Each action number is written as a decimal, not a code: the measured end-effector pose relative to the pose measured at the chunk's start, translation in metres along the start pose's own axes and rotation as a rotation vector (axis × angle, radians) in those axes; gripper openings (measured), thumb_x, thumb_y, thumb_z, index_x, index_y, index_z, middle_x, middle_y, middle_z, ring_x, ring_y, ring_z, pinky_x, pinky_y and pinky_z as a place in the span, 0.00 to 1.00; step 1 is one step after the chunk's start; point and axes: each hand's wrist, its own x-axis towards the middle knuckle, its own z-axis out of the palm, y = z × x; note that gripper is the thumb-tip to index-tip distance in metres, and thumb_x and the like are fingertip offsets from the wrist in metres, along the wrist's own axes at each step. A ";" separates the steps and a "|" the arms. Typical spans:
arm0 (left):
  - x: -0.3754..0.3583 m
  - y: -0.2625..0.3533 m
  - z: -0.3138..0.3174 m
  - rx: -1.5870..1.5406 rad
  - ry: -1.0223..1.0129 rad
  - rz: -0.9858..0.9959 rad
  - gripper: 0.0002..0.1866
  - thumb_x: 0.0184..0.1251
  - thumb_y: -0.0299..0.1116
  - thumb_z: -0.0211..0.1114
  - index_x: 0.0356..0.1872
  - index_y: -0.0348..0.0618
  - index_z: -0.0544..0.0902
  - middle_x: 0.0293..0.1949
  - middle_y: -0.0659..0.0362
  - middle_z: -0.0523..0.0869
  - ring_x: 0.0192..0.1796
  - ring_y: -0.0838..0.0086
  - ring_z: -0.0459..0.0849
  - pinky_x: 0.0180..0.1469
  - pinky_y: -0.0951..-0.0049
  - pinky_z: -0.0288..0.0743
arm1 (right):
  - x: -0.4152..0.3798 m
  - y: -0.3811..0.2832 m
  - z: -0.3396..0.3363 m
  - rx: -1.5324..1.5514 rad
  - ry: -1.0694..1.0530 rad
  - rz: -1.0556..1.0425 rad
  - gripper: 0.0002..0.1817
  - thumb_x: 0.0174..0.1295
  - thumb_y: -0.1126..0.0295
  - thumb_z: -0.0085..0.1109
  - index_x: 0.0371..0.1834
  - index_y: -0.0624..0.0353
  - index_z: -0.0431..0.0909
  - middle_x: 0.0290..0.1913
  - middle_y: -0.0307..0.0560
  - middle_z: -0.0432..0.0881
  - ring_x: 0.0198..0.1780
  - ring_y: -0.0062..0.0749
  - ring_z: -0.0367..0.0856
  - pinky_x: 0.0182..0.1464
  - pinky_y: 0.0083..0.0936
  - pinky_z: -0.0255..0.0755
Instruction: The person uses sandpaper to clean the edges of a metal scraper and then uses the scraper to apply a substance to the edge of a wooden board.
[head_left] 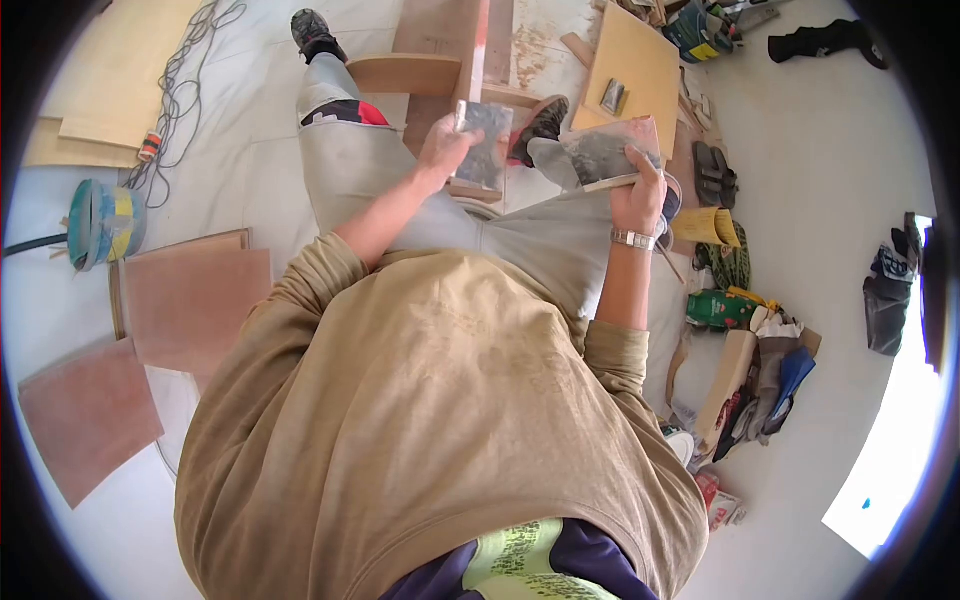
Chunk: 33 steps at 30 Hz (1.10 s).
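Observation:
My left hand [447, 150] grips a worn grey rectangular piece [487, 150] by its left edge, fingers closed round it. On the right, my right hand [640, 195] holds a second flat piece [605, 152], grey and smudged with a reddish edge, thumb on top. The two pieces are apart, both above my legs. Behind the left piece stands a wooden frame [405, 75] with a curved board and an upright. A metal watch [634, 239] is on my right wrist.
Reddish sheets [200, 300] lie at the left, near a blue-green round container [105, 224] and a tangled cable [180, 95]. At the right are a light board [630, 65], black sandals [714, 175], a green package [720, 310] and a pile of cloths [775, 385].

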 end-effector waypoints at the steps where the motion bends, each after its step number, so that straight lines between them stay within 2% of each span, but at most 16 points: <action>1: 0.005 0.001 -0.002 -0.015 0.013 -0.017 0.16 0.70 0.29 0.67 0.57 0.37 0.85 0.48 0.58 0.91 0.46 0.75 0.86 0.50 0.69 0.80 | 0.000 0.002 -0.005 0.002 0.021 -0.002 0.18 0.62 0.82 0.65 0.57 0.68 0.83 0.52 0.48 0.87 0.52 0.38 0.87 0.58 0.35 0.80; 2: 0.009 0.002 -0.004 -0.009 0.020 -0.016 0.16 0.71 0.29 0.67 0.57 0.37 0.85 0.48 0.58 0.91 0.46 0.76 0.86 0.50 0.69 0.80 | 0.000 0.003 -0.010 0.001 0.039 -0.002 0.17 0.62 0.82 0.66 0.55 0.68 0.84 0.50 0.47 0.87 0.50 0.36 0.87 0.55 0.34 0.80; 4: 0.013 0.004 -0.007 -0.002 0.045 -0.009 0.16 0.71 0.30 0.67 0.58 0.37 0.85 0.47 0.59 0.91 0.46 0.76 0.86 0.50 0.69 0.80 | -0.002 0.000 -0.019 -1.108 -0.139 -0.603 0.16 0.62 0.80 0.66 0.55 0.69 0.85 0.48 0.46 0.88 0.48 0.36 0.87 0.55 0.33 0.80; 6: 0.012 0.010 -0.008 -0.033 0.034 -0.039 0.17 0.72 0.30 0.66 0.58 0.37 0.84 0.48 0.59 0.90 0.47 0.76 0.86 0.52 0.69 0.80 | 0.013 -0.002 -0.008 -1.343 -0.241 -0.687 0.16 0.62 0.78 0.66 0.54 0.68 0.86 0.47 0.47 0.89 0.46 0.38 0.87 0.54 0.32 0.80; 8: 0.001 0.022 -0.004 -0.003 0.023 -0.090 0.17 0.72 0.30 0.65 0.59 0.37 0.84 0.49 0.59 0.90 0.48 0.76 0.86 0.53 0.69 0.80 | 0.029 0.004 0.043 -0.711 -0.223 -0.233 0.16 0.63 0.75 0.65 0.54 0.67 0.87 0.45 0.49 0.91 0.45 0.41 0.89 0.53 0.32 0.80; 9: -0.002 0.020 -0.003 -0.041 -0.010 -0.051 0.17 0.73 0.29 0.65 0.60 0.38 0.84 0.50 0.59 0.90 0.50 0.76 0.86 0.55 0.71 0.79 | 0.042 0.009 0.062 -0.894 -0.278 -0.389 0.16 0.65 0.71 0.65 0.55 0.63 0.88 0.45 0.54 0.92 0.43 0.44 0.89 0.50 0.33 0.79; 11: -0.010 0.025 -0.001 -0.041 -0.013 -0.103 0.17 0.73 0.29 0.65 0.60 0.38 0.84 0.50 0.60 0.90 0.50 0.76 0.87 0.56 0.71 0.79 | 0.071 0.026 0.098 -1.185 -0.314 -0.611 0.18 0.65 0.68 0.66 0.57 0.62 0.88 0.46 0.60 0.90 0.45 0.46 0.90 0.51 0.34 0.79; 13: -0.009 0.021 -0.003 -0.052 -0.010 -0.131 0.16 0.72 0.29 0.66 0.59 0.38 0.85 0.50 0.60 0.90 0.50 0.77 0.87 0.56 0.72 0.79 | 0.113 0.051 0.129 -1.311 -0.369 -0.607 0.16 0.64 0.73 0.64 0.54 0.59 0.88 0.50 0.59 0.91 0.48 0.54 0.90 0.52 0.41 0.81; 15: -0.001 0.008 -0.012 -0.097 -0.026 -0.109 0.17 0.72 0.28 0.66 0.59 0.38 0.85 0.50 0.60 0.90 0.49 0.77 0.87 0.55 0.72 0.79 | 0.164 0.083 0.149 -1.363 -0.476 -0.800 0.16 0.62 0.75 0.61 0.52 0.57 0.89 0.49 0.55 0.91 0.52 0.57 0.86 0.56 0.45 0.79; 18: -0.002 -0.006 -0.017 -0.226 -0.054 -0.135 0.17 0.73 0.29 0.67 0.61 0.39 0.83 0.51 0.60 0.90 0.49 0.77 0.88 0.56 0.71 0.81 | 0.211 0.108 0.175 -1.588 -0.569 -0.955 0.18 0.58 0.74 0.60 0.51 0.53 0.90 0.48 0.50 0.90 0.54 0.55 0.84 0.57 0.48 0.78; 22: 0.002 0.005 -0.021 -0.435 -0.041 -0.313 0.18 0.73 0.30 0.69 0.61 0.40 0.82 0.52 0.58 0.90 0.48 0.74 0.90 0.55 0.68 0.84 | 0.255 0.127 0.197 -1.726 -0.647 -1.064 0.19 0.55 0.72 0.61 0.50 0.49 0.91 0.50 0.43 0.90 0.57 0.50 0.83 0.58 0.48 0.76; 25: 0.004 0.009 -0.024 -0.579 -0.051 -0.354 0.19 0.72 0.31 0.70 0.61 0.41 0.82 0.52 0.58 0.90 0.49 0.74 0.90 0.55 0.68 0.84 | 0.269 0.131 0.202 -1.870 -0.728 -1.049 0.20 0.53 0.71 0.62 0.50 0.48 0.91 0.52 0.38 0.90 0.58 0.45 0.82 0.60 0.47 0.74; 33: 0.003 0.008 -0.022 -0.647 -0.011 -0.348 0.17 0.71 0.28 0.68 0.59 0.39 0.84 0.49 0.59 0.91 0.48 0.75 0.89 0.55 0.69 0.83 | 0.245 0.126 0.192 -1.882 -0.828 -1.075 0.23 0.53 0.73 0.62 0.54 0.45 0.91 0.52 0.37 0.90 0.58 0.43 0.83 0.59 0.44 0.74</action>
